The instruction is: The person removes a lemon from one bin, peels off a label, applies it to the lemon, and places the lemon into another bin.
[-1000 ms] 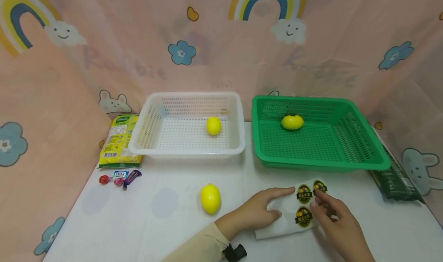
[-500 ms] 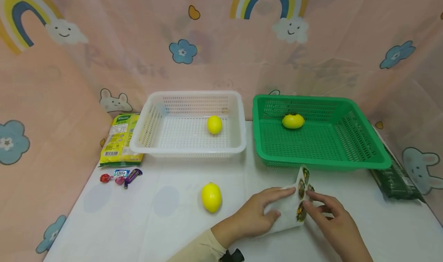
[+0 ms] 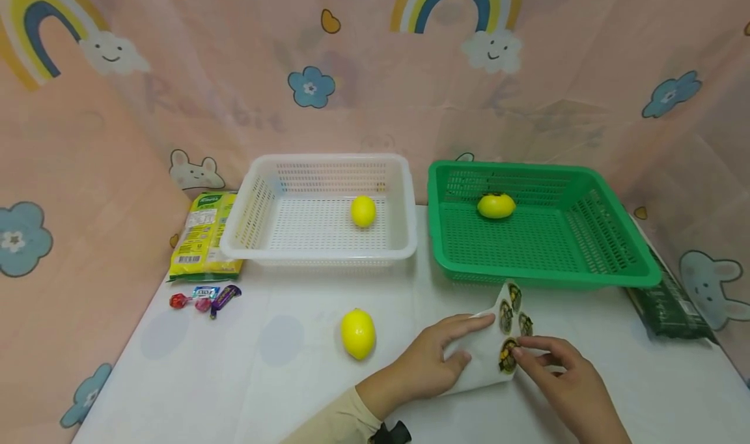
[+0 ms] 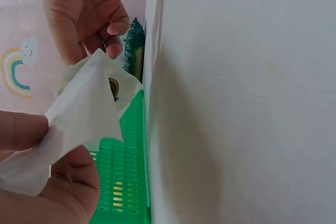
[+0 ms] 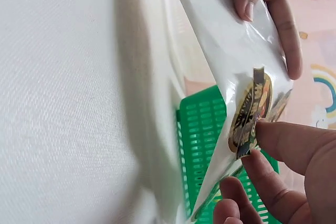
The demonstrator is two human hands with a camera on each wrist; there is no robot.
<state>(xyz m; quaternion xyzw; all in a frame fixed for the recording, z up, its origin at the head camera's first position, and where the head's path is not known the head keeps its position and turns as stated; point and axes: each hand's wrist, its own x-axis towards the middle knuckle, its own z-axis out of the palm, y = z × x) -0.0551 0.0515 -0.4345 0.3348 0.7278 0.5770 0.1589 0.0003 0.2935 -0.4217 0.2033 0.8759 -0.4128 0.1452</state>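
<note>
While the left hand (image 3: 430, 366) pinches the white sticker sheet (image 3: 483, 359) and tips its right edge up off the table (image 3: 281, 379), the right hand (image 3: 565, 382) has thumb and forefinger closed on the lowest sticker (image 3: 507, 356), at the sheet's raised edge. The right wrist view shows this best: the fingertips (image 5: 270, 129) nip the rim of a round gold-and-black sticker (image 5: 251, 109), and that rim looks to be curling away from the glossy backing (image 5: 226, 51). From the left wrist view, the left thumb and fingers grip the paper (image 4: 79, 124), with the right hand (image 4: 84, 14) just behind it.

3 stickers show on the sheet, which sits in front of the green basket (image 3: 586, 268). 1 lemon (image 3: 357, 333) lies loose on the table just left of the left hand, 1 lemon (image 3: 363, 211) sits in the white basket (image 3: 316, 255), and a yellow fruit (image 3: 495, 206) rests in the green one.

I'd judge the step to be peeling a sticker free. The next move calls for a slow, steady pull along the sheet, the left hand holding the backing firm so the sticker neither tears nor folds on itself. The loose lemon is the nearest fruit for it.
</note>
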